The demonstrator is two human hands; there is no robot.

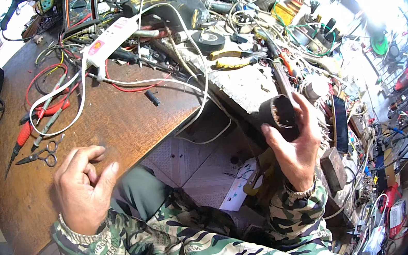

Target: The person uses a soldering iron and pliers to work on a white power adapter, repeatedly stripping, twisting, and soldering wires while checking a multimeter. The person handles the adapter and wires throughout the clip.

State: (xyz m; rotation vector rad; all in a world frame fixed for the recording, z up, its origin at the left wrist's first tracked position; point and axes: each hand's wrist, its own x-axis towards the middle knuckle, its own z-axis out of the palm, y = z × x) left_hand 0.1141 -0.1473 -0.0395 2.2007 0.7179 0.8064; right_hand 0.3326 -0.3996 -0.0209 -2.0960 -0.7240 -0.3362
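My right hand (pixel 298 148) grips a short, dark, hollow cylinder (pixel 268 113) between thumb and fingers, above the edge of the cluttered bench. Brownish material shows inside its open end; its exact kind I cannot make out. At the near edge of the brown wooden table (pixel 135 119), my left hand (pixel 84 183) has its fingers loosely bent, with the thumb apart and nothing in it. Small dark scissors (pixel 43 154) lie just beyond the left hand. Behind them are a red test probe (pixel 25 133) and looped white cable.
A white power strip (pixel 113 38) and a multimeter (pixel 79 9) are at the back. Yellow-handled pliers (pixel 231 58) and a black tape roll (pixel 208 39) lie among tangled wires. A wooden block (pixel 333 167) sits right of my right hand. Tiled floor shows below the table edge.
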